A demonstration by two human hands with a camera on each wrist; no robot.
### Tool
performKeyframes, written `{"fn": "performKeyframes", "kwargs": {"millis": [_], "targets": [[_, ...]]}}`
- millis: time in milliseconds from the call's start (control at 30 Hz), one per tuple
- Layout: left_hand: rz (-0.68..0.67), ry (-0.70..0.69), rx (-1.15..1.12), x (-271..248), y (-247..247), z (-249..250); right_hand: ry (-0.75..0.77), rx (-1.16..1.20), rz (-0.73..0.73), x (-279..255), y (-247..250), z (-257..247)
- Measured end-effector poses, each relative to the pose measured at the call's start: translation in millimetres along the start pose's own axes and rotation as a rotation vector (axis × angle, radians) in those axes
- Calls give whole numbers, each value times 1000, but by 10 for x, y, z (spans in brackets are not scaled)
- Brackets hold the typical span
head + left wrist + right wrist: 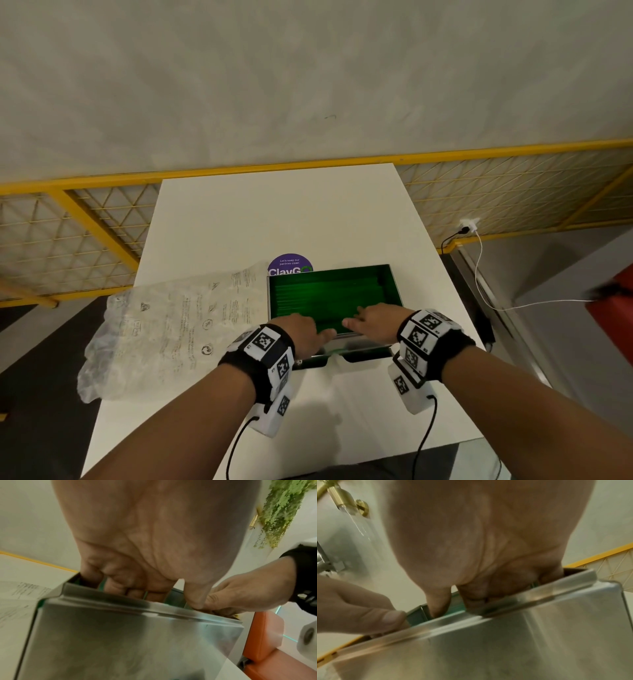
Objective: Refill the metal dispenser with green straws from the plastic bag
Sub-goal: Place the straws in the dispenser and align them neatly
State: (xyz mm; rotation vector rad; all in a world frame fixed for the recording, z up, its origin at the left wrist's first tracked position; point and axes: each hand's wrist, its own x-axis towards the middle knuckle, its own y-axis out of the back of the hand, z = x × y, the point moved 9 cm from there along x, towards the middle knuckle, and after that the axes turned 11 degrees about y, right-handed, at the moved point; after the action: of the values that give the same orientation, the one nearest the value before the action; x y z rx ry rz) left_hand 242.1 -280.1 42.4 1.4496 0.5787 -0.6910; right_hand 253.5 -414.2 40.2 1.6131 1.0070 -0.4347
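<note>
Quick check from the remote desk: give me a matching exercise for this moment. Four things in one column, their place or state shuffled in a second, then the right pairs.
Things:
1. green straws
2. plastic bag
3. purple sticker
4. white cable

Places or states:
A. crumpled flat on the table, left of the dispenser
B. lying inside the open metal dispenser
C. running from a wall plug, right of the table
D. on the table just behind the dispenser, partly hidden

Pairs: 1-B, 2-A, 3-D, 4-C
</note>
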Motion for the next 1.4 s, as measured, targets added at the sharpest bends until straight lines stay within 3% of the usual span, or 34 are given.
{"fn": "performKeyframes", "kwargs": {"millis": [233, 367, 567, 733, 933, 1167, 1333, 1400], "targets": [[49, -5, 50, -68, 49, 2, 35, -43, 33, 2, 18, -31], [102, -29, 23, -117, 84, 5, 62, 11, 143, -84, 102, -89], [90, -12, 18, -96, -35, -37, 77, 52, 96, -38, -45, -112], [179, -18, -56, -58, 27, -59, 50, 30, 303, -106, 181, -104], [96, 26, 47, -35, -88, -52, 30, -78, 78, 55, 26, -32], [172, 36, -71, -124, 63, -72, 29, -143, 163, 36, 147, -59], [178, 56, -82, -59, 110, -39, -10, -60, 23, 150, -2, 16], [143, 72, -56, 5, 103, -43, 3, -28, 50, 147, 31, 15]]}}
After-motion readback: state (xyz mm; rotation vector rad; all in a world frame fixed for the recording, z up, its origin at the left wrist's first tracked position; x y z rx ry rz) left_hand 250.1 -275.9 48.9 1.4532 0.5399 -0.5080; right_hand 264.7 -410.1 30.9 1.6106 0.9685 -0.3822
